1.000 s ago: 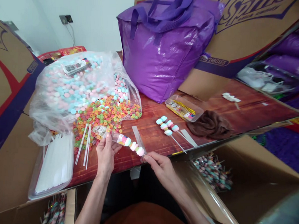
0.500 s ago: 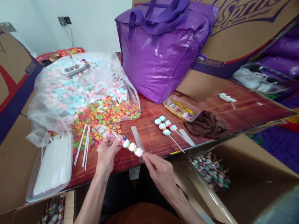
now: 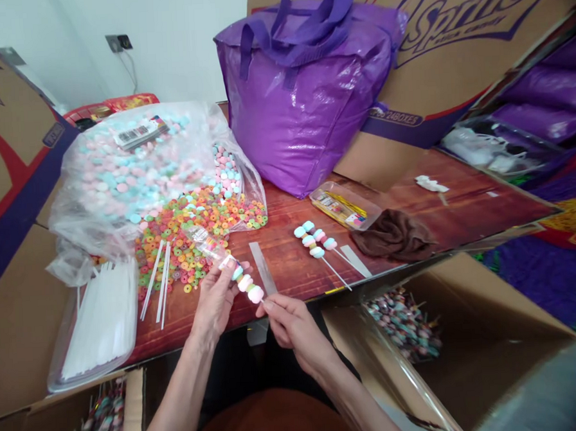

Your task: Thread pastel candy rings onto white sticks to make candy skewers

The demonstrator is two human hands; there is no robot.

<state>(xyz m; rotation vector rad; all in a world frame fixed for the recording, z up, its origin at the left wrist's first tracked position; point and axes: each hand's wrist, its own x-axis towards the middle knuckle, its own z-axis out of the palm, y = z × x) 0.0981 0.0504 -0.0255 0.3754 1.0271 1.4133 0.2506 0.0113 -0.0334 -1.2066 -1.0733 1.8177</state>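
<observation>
Between my hands is a candy skewer (image 3: pixel 246 283) of pink, white and blue pieces with a green one among them. My left hand (image 3: pixel 217 296) is closed on a clear plastic wrapper (image 3: pixel 205 242) at the skewer's upper end; the wrapper sticks out beyond my fingers. How far the candy sits inside it I cannot tell. With fingertips pinched, my right hand (image 3: pixel 288 321) grips the skewer's stick at the lower end. Two finished-looking candy skewers (image 3: pixel 316 240) lie on the table to the right.
Loose ring candies (image 3: pixel 173 228) spill from a clear bag of pastel candies (image 3: pixel 116 166). A tray of white sticks (image 3: pixel 98 319) stands left. A purple bag (image 3: pixel 306 105), a small box of yellow ties (image 3: pixel 340 205) and a brown cloth (image 3: pixel 393 236) sit behind. An open carton (image 3: pixel 486 321) holds skewers.
Both hands have shifted slightly left with the skewer. More of its upper end is now covered by my left hand and the wrapper. The whole view has drifted a little.
</observation>
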